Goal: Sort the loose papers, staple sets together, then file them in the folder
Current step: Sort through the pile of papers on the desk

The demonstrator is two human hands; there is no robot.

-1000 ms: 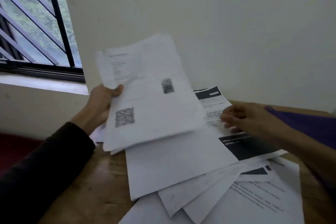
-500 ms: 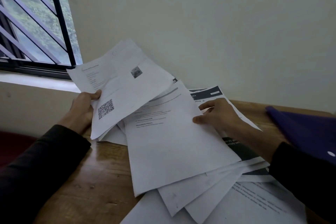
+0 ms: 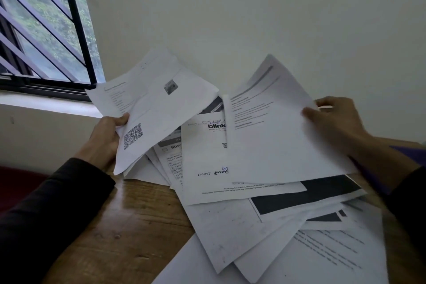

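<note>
- Nearest us, loose papers (image 3: 265, 233) fan across the wooden table (image 3: 119, 237), overlapping, one with a black band.
- Our left hand (image 3: 103, 140) grips a small sheaf topped by the QR-code sheet (image 3: 149, 113), thumb curled over its front edge, the other fingers hidden behind; it is raised off the table.
- Our right hand (image 3: 334, 120) pinches the far edge of a printed sheet (image 3: 276, 136), fingers curled round it, lifting it above the "blink" page (image 3: 207, 159).
- At the right edge, the purple folder (image 3: 412, 154) peeks from behind our right forearm.
- Beyond, the barred window (image 3: 46, 30).
</note>
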